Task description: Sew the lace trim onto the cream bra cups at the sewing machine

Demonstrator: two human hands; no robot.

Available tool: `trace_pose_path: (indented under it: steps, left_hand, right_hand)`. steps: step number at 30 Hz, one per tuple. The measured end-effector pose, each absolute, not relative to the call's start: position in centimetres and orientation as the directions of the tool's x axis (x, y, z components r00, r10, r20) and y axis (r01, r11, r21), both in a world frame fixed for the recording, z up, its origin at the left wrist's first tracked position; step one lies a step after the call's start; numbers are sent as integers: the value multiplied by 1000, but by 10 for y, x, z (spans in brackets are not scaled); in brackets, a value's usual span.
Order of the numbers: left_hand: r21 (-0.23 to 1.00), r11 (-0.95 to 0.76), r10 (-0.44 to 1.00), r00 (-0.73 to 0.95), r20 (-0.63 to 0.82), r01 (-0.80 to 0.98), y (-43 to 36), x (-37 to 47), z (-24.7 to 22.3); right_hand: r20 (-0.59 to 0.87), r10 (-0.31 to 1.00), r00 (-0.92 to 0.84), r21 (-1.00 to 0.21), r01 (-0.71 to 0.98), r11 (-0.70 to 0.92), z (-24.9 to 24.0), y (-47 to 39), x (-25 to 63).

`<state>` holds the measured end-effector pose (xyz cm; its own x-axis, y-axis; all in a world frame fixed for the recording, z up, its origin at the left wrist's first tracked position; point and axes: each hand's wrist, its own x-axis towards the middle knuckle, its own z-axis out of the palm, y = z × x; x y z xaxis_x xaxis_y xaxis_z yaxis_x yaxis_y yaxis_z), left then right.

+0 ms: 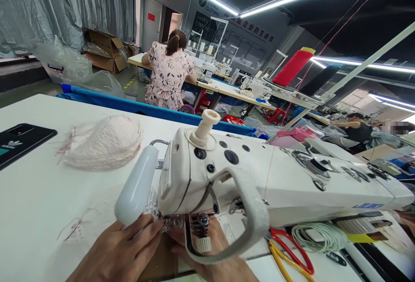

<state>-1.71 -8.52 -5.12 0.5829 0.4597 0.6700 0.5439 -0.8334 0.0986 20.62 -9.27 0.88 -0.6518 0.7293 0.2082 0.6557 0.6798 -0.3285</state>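
Note:
A white sewing machine (279,178) lies across the view, its needle end close to my hands. White lace fabric (151,202) runs under its presser foot. My left hand (126,243) has its fingers bent and pressed together on the lace, left of the foot. On the other side, my right hand (215,238) is partly hidden by the machine's curved metal guard (256,217); its fingertips close on the lace edge beside the foot. A pale rounded lamp (136,187) hangs over the fabric. A stack of lace cups (105,141) with loose red threads sits farther back on the table.
A black phone (24,141) lies at the left. Right of the machine are red-and-yellow-handled scissors (292,251) and a coil of pale cord (319,236). A red thread cone (293,66) stands above. Ahead, a person in a floral dress (170,70) sits at another table.

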Motion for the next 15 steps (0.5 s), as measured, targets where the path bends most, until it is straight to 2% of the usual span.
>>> trace_pose_path:
  steps: [6,10,15]
  left_hand:
    - [67,-834,444,595,670,547,-84,-16,-50]
    - [106,-832,447,546,709,544,-84,-14,-48]
    - [127,-843,449,555,700,523,-84,-14,-41]
  right_hand:
    - [205,752,-626,-311,687,657,1,-97,211]
    - [182,771,-610,-328,702,632,-3,-99,212]
    - [309,719,-622,-291,658,694,-4,-97,211]
